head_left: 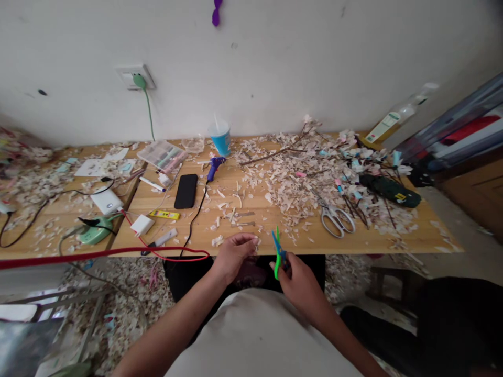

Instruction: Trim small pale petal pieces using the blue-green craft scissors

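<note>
Small green-and-blue plastic scissors (279, 255), blades up, are gripped in the right hand (298, 280) at the wooden table's (251, 230) front edge; a tiny pale scrap (256, 242) is pinched by the left hand (232, 256), just beside.

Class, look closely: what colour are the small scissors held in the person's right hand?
Green and blue: the small scissors in the right hand show best in the head view.
</note>
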The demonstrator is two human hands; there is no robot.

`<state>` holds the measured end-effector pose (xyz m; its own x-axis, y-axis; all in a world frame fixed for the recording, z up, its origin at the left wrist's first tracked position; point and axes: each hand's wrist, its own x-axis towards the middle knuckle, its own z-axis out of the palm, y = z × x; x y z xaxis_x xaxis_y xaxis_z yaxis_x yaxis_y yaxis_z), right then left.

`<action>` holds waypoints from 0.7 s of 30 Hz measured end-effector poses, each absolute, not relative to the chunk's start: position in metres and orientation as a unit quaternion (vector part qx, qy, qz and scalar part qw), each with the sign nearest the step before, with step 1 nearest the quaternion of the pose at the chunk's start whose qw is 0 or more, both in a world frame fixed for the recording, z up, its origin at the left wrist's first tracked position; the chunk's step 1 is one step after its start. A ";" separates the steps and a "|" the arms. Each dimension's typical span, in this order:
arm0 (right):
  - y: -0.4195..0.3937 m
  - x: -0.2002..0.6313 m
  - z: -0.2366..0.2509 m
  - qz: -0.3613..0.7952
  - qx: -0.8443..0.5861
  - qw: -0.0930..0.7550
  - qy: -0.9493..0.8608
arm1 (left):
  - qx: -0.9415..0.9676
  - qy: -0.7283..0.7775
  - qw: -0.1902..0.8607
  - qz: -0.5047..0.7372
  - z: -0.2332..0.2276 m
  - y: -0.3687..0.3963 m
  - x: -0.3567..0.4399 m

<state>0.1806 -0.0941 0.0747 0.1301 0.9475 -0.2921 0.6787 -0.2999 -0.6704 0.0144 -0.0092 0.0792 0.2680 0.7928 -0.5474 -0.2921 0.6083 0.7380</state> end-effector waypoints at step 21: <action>-0.098 0.162 0.078 0.370 -0.707 0.145 -0.584 | 0.192 0.455 0.785 0.373 0.076 -0.022 0.033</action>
